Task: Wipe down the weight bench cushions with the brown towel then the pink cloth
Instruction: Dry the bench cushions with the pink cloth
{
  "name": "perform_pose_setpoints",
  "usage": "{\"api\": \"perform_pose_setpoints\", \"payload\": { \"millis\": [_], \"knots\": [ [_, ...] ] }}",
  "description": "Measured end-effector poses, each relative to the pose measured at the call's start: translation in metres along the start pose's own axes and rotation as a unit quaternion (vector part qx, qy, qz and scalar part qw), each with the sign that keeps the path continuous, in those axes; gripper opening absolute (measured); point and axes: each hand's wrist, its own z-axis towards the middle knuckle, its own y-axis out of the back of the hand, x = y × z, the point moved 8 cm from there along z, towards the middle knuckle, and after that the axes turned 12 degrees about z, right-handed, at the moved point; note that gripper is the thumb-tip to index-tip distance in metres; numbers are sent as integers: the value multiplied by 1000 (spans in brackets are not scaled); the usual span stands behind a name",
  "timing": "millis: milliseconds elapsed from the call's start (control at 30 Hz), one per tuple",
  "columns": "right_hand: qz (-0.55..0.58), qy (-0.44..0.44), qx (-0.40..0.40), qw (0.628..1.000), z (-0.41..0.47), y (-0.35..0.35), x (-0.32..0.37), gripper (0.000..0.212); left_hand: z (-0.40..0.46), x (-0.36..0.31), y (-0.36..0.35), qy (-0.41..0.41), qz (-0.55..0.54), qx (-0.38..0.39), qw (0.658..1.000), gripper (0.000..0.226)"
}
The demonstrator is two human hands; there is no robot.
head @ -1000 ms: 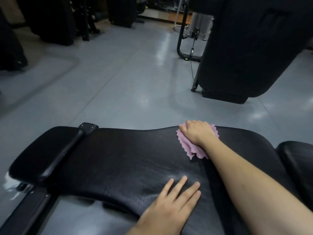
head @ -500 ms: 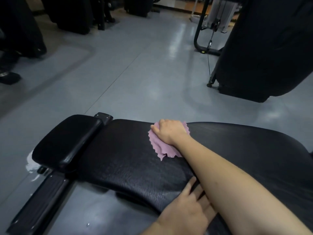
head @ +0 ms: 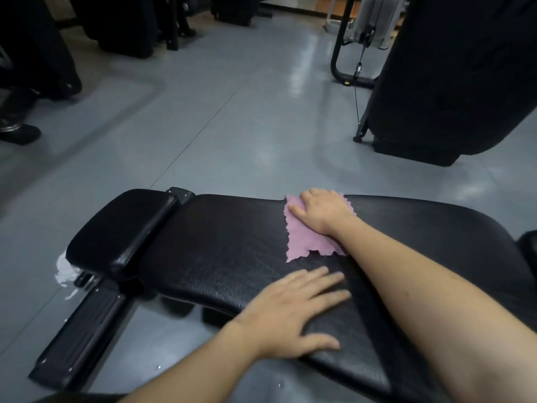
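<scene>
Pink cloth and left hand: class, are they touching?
Apart. The head view shows bare black cushion between the pink cloth and the left hand.

Grey gym floor, black machine, white smear

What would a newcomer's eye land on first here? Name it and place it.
The pink cloth stands out, the one bright thing on the black bench cushion, pressed flat near its far edge by the right hand. Nearer the camera, the left hand rests open on the same cushion. A smaller black pad sits at the bench's left end, with a white smear on the floor beside it.
</scene>
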Motion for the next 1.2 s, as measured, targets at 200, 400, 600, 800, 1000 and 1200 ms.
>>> {"api": "perform_pose_setpoints", "payload": {
  "millis": [200, 400, 600, 800, 1000, 1200],
  "knots": [
    [-12, -72, -18, 997, -28, 33, -78, 64, -27, 41, 11, 145, 65, 20, 987, 67],
    [-27, -150, -48, 987, -80, 67, -172, 68, -62, 78, 19, 276, 74, -42, 957, 65],
    [-26, -182, -71, 980, -96, 75, -194, 64, -73, 91, 16, 346, 86, -65, 932, 62],
    [-54, -190, -64, 978, -81, 67, -182, 65, -71, 93, 15, 345, 94, -77, 931, 58],
    [-61, -177, -58, 981, -57, 55, -141, 65, -70, 92, 17, 346, 100, -79, 930, 57],
    [-45, -114, -37, 992, -15, 31, -58, 62, -70, 91, 19, 341, 96, -89, 931, 56]
  ]
}}
